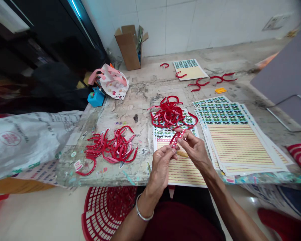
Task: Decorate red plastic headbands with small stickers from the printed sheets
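Note:
My left hand [163,160] pinches the lower end of a pink dotted strip on a red hair band [175,140]. The fingers of my right hand [192,144] close on its upper end. Both hands are above a sticker sheet [183,170] at the table's front edge. Just beyond them, a tangled pile of red bands [169,113] covers the top of that sheet. Another pile of red and pink bands [115,144] lies to the left. A stack of printed sheets [240,144] lies to the right of my hands.
At the back stand a cardboard box [129,50] and a white bag [114,83] near a blue holder [96,97]. Loose red bands [223,78], a sheet [190,70] and a yellow piece [220,90] lie behind the stack. A red basket [97,214] is below the table.

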Motion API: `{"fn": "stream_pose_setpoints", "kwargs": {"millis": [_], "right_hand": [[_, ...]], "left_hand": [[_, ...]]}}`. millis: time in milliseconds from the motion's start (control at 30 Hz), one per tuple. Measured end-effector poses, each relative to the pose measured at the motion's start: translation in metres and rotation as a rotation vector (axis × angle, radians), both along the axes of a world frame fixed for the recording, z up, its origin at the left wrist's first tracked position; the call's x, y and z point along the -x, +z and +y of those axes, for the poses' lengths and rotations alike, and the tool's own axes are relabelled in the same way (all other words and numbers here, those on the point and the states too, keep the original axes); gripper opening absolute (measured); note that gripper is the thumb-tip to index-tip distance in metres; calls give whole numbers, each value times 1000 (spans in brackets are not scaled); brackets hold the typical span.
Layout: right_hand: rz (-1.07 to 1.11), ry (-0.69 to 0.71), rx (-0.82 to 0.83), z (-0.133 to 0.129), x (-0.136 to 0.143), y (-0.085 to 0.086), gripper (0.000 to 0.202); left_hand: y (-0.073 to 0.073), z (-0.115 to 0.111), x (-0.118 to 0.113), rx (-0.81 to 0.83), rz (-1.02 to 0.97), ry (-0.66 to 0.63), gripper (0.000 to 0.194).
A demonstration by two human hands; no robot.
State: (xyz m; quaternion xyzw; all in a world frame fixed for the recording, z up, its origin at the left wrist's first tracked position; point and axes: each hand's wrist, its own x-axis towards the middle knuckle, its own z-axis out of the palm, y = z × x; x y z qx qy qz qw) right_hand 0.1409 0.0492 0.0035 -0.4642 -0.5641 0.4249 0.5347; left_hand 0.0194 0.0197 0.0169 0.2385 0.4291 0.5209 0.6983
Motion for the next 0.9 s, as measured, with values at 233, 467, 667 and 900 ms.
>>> {"fn": "stream_pose_setpoints", "kwargs": {"millis": [233, 467, 667, 900], "right_hand": [[-9, -5, 8, -2, -2, 0, 17], [-66, 0, -45, -4, -1, -1, 17], [-294, -177, -194, -12, 1, 0, 16], [-545, -417, -447, -16, 3, -10, 8]], "left_hand": [[2, 1, -1, 7, -37, -18, 6], [-4, -1, -2, -37, 64, 0, 14], [-11, -4, -1, -100, 218, 28, 19], [-7, -6, -4, -114, 280, 45, 21]]}}
